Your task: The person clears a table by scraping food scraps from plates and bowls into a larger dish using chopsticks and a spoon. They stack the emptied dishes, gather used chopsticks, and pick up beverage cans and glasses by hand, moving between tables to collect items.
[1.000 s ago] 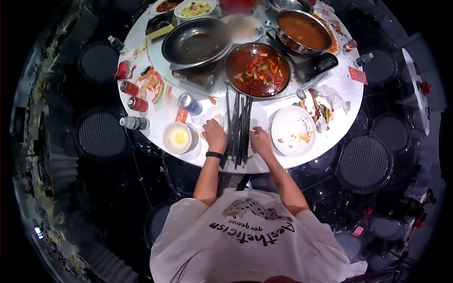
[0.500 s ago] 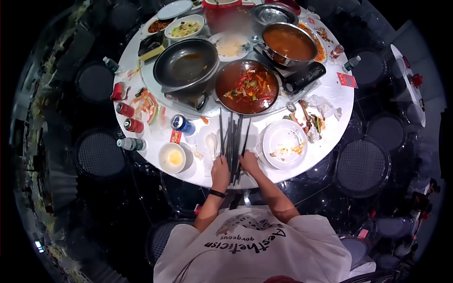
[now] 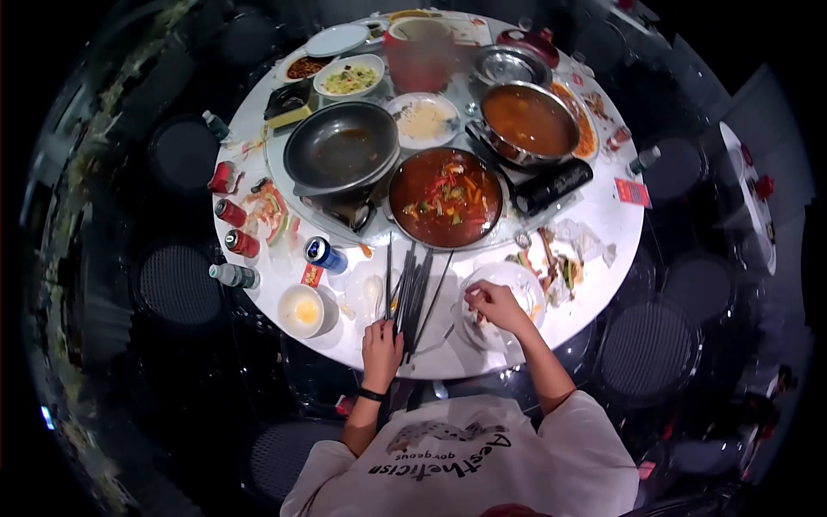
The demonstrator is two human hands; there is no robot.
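Dark chopsticks (image 3: pixel 414 297) lie in a loose bundle near the table's front edge, pointing away from me. My left hand (image 3: pixel 382 346), with a black band at its wrist, is closed at the bundle's left side, round the lower end of a chopstick. Over a stack of white plates (image 3: pixel 468 320) with food scraps hovers my right hand (image 3: pixel 494 305), its fingers curled together; what they hold, if anything, is too small to tell. A white spoon (image 3: pixel 372 291) rests left of the bundle.
Behind the chopsticks stand a pan of red stew (image 3: pixel 445 198), an empty dark pan (image 3: pixel 341 146) and a pot of broth (image 3: pixel 530 121). A blue can (image 3: pixel 324 254) and a bowl (image 3: pixel 301 311) are at left. Food scraps (image 3: pixel 560 265) lie at right.
My right hand has left the chopsticks and moved right over the plates. My left hand stays beside the bundle. The view has shifted, so the table appears lower.
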